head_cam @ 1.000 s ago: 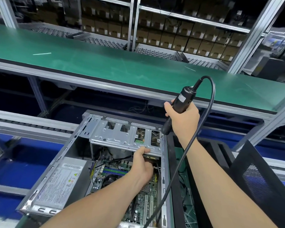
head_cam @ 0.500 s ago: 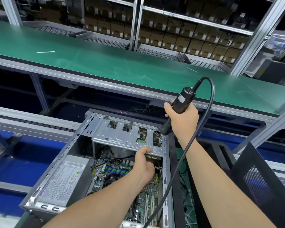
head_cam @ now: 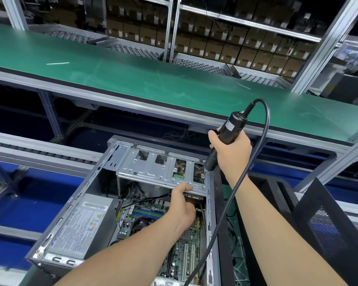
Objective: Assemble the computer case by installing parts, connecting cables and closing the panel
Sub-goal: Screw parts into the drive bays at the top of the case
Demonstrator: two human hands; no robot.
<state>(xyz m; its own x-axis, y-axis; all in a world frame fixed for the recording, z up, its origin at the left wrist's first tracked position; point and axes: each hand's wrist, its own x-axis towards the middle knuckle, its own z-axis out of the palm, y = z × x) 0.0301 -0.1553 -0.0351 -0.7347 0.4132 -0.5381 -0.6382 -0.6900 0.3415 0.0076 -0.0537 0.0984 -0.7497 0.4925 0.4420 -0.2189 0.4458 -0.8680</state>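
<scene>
Closest to you, the computer case point(head_cam: 210, 234) lies on its side with its panel off, so you can look right in. The green motherboard point(head_cam: 184, 244) sits at the bottom, and the gray power box point(head_cam: 77, 226) is in the left corner.

A bit further in, your left hand point(head_cam: 181, 211) grips the front edge of the metal cage point(head_cam: 153, 168), thumb on top and fingers curled under it. I cannot tell what the fingers touch under there.

Past that, your right hand point(head_cam: 233, 153) is wrapped tight round the black screwdriver point(head_cam: 229, 129). It leans a little, and its tip is down at the right corner of the cage, where a small screw seems to sit. Its cord point(head_cam: 268, 120) loops up and then hangs down over the right wall of the case.

Far off are the green belt point(head_cam: 132, 79) and shelves of brown boxes point(head_cam: 205, 44).

Watch out here. I think the lean could make the tip slip off, and then the screw may go in crooked or drop onto the motherboard. If your left hand lets the cage shift, the holes may not line up. The cord may also catch on the case wall and tug the tool sideways
</scene>
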